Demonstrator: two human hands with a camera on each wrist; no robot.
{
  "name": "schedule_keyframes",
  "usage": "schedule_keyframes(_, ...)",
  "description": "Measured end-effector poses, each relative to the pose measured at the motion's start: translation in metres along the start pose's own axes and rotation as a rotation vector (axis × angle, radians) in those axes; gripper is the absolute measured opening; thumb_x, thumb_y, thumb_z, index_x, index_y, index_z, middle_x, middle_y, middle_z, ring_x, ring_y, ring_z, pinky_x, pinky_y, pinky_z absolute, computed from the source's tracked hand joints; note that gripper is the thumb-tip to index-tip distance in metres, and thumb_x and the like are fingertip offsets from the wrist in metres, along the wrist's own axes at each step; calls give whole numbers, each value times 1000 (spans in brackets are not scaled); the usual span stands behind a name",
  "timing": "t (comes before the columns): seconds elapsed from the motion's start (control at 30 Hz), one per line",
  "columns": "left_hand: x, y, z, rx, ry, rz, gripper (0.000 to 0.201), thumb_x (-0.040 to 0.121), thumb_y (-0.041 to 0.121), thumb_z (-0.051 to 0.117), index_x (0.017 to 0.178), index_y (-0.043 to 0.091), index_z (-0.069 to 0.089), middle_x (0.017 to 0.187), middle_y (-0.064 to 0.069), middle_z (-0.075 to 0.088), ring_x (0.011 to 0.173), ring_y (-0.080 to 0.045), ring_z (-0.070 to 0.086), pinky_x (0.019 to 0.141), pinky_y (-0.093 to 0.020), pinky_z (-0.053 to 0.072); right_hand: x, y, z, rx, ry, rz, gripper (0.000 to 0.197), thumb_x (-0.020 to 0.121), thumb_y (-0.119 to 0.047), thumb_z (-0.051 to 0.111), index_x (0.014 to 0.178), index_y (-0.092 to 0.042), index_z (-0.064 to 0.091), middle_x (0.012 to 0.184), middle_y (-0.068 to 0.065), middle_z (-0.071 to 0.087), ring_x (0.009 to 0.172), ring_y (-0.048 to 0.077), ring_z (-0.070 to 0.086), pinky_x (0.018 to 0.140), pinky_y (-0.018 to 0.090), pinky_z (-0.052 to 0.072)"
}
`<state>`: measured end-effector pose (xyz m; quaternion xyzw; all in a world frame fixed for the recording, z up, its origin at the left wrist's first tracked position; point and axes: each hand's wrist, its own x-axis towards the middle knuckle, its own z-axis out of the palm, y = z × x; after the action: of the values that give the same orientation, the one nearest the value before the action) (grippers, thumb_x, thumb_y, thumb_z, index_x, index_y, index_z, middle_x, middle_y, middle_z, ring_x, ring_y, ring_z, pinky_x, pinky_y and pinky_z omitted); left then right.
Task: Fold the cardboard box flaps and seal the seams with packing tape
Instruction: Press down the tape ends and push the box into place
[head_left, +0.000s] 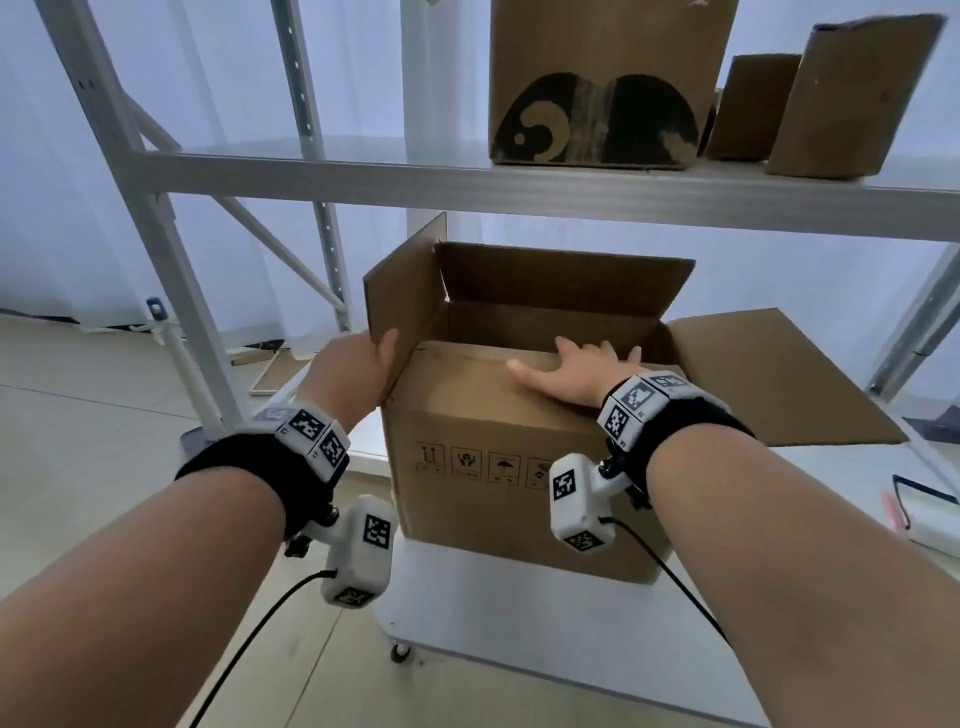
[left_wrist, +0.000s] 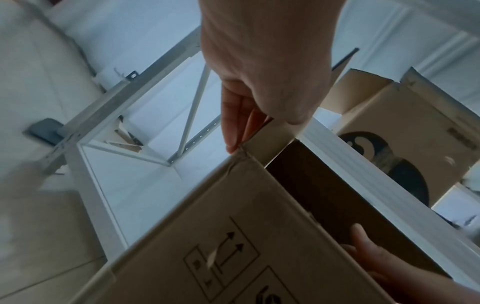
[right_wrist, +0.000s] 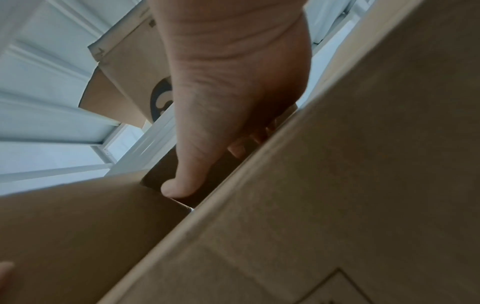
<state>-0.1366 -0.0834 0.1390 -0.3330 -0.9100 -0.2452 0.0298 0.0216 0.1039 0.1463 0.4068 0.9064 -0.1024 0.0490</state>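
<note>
A brown cardboard box (head_left: 493, 499) with printed handling symbols stands on a white cart top (head_left: 519, 623). My left hand (head_left: 363, 364) pinches the near edge of the upright left flap (head_left: 405, 291), thumb inside and fingers (left_wrist: 233, 123) outside. My right hand (head_left: 576, 371) lies flat with fingers spread, pressing the near flap (head_left: 457, 384) down over the opening. The far flap (head_left: 561, 280) stands up and the right flap (head_left: 779, 374) splays outward. In the right wrist view the right hand (right_wrist: 228, 102) reaches over the box edge (right_wrist: 337, 205).
A grey metal shelf beam (head_left: 519, 192) crosses just above and behind the box, with its upright (head_left: 156, 234) at left. Several cardboard boxes (head_left: 597, 83) sit on that shelf. A white item with a black clip (head_left: 924, 519) lies at the cart's right edge.
</note>
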Motion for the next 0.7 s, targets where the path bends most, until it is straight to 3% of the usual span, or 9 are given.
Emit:
schedule_keyframes(0.03, 1, -1, 0, -23, 4, -7, 45, 103, 29, 24, 106, -3, 55, 84, -15, 62, 82, -31, 62, 76, -36, 47, 2, -3, -1, -9, 23, -2, 104, 71, -90, 30, 150, -24, 22, 155, 13, 24, 143, 35, 18, 115, 57, 8)
schedule_keyframes(0.07, 3, -2, 2, -56, 30, 6, 47, 103, 34, 24, 89, 1, 55, 80, -16, 61, 81, -33, 63, 76, -38, 48, 3, -5, -3, -24, 71, -9, 103, 70, -90, 33, 148, -22, 30, 151, 15, 30, 139, 36, 25, 113, 55, 15)
schedule_keyframes(0.17, 3, -5, 3, -109, 63, 36, 47, 102, 37, 24, 80, 4, 51, 77, -17, 61, 79, -35, 64, 78, -40, 51, -5, -4, -15, -21, 310, -87, 87, 71, -83, 46, 132, -21, 48, 132, 10, 49, 125, 32, 41, 103, 47, 26)
schedule_keyframes(0.3, -8, -1, -4, -228, 73, 33, 53, 100, 48, 20, 92, 7, 53, 92, -18, 64, 86, -35, 62, 84, -43, 50, -33, -6, -37, 97, 532, -232, 62, 81, -64, 58, 123, -19, 50, 119, 1, 57, 115, 24, 49, 101, 42, 25)
schedule_keyframes(0.4, -22, 10, -14, -326, 107, 57, 55, 99, 51, 20, 116, 8, 49, 108, -13, 60, 101, -33, 57, 89, -42, 45, -59, -8, -45, 135, 579, -278, 41, 91, -45, 56, 122, -18, 51, 120, 2, 60, 114, 23, 53, 100, 40, 26)
schedule_keyframes(0.47, -26, 16, -22, -405, 138, 75, 51, 99, 49, 25, 124, 8, 42, 117, -14, 57, 107, -34, 54, 91, -45, 45, -73, -8, -47, 164, 590, -310, 30, 95, -34, 53, 121, -18, 53, 119, 2, 62, 112, 23, 54, 100, 39, 26)
schedule_keyframes(0.6, -38, 25, -35, -417, 168, 150, 57, 98, 45, 37, 145, 17, 20, 144, -14, 37, 130, -33, 40, 106, -45, 35, -100, -6, -48, 149, 600, -345, 25, 98, -24, 47, 122, -20, 55, 116, 1, 64, 108, 23, 57, 100, 38, 27)
schedule_keyframes(0.7, -44, 27, -41, -230, 104, 210, 60, 98, 44, 39, 149, 29, 12, 151, -13, 20, 132, -34, 38, 109, -47, 34, -111, -3, -47, 89, 563, -313, 30, 98, -24, 45, 128, -26, 51, 118, -1, 63, 111, 22, 55, 101, 40, 24)
